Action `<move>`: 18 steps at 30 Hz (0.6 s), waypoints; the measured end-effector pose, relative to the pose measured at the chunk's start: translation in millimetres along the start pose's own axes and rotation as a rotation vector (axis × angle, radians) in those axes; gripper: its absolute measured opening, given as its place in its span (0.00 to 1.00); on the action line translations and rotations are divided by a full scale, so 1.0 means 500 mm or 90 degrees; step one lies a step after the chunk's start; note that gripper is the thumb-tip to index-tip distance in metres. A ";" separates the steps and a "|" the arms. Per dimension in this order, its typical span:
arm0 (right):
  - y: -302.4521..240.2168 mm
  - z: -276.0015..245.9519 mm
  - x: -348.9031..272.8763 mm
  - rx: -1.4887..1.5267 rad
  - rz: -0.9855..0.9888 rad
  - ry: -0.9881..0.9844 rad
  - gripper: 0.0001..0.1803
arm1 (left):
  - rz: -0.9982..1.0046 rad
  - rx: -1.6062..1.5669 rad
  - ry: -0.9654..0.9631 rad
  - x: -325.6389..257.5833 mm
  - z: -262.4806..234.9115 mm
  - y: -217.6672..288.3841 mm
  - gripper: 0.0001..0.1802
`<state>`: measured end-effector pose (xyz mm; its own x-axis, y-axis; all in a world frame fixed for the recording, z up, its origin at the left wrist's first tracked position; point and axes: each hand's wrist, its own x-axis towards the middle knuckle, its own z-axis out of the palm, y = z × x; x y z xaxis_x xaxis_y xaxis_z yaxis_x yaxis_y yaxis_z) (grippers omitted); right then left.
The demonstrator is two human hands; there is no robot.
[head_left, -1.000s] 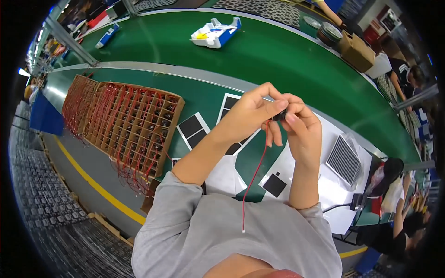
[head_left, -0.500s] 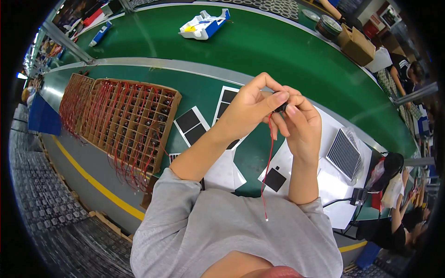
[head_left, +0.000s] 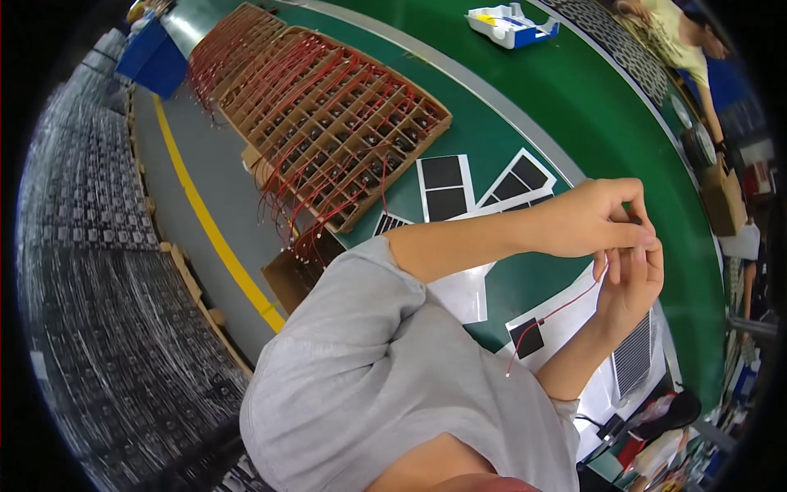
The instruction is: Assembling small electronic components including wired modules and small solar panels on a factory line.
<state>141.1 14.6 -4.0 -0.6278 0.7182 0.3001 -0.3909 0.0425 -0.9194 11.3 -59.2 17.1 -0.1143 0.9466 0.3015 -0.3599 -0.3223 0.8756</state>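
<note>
My left hand point(head_left: 594, 220) and my right hand point(head_left: 630, 283) meet over the right part of the bench, fingertips pinched together. Between them is a small black part on a red wire; the fingers hide the part itself now. The thin red wire point(head_left: 566, 307) runs from the fingers down to a small white plug point(head_left: 508, 375) that hangs loose before my shirt. Below the hands lies a white sheet point(head_left: 566, 348) bearing a black square pad point(head_left: 526, 338). Left of the hands are white sheets with black rectangles point(head_left: 445, 187), fanned out on the green bench point(head_left: 418, 215).
A divided cardboard tray point(head_left: 438, 127) at upper left holds many black parts with red wires. A striped panel point(head_left: 633, 361) in clear wrap lies at right. On the green conveyor point(head_left: 459, 61) stands a white-and-blue housing point(head_left: 512, 29). A co-worker's arm point(head_left: 709, 107) is far right.
The view has turned left, so the trays and sheets appear further right. My joined hands still pinch together; the black part, visible between the fingers before, is now covered.
</note>
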 end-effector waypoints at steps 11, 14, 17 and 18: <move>0.000 0.031 -0.006 0.139 0.009 -0.007 0.06 | -0.058 -0.132 -0.030 -0.001 -0.016 -0.010 0.09; -0.011 0.036 -0.007 0.156 0.016 -0.003 0.06 | -0.052 -0.143 -0.032 0.004 -0.011 -0.014 0.10; -0.017 0.034 -0.010 0.177 0.026 -0.009 0.06 | -0.028 -0.145 -0.024 0.006 -0.005 -0.020 0.10; -0.018 0.037 -0.011 0.179 0.026 -0.004 0.06 | -0.020 -0.142 -0.012 0.006 -0.003 -0.023 0.10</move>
<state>135.3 -2.6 7.3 -0.6511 0.7107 0.2663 -0.5355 -0.1815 -0.8248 13.5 -52.8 7.2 -0.0833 0.9553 0.2836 -0.5594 -0.2803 0.7801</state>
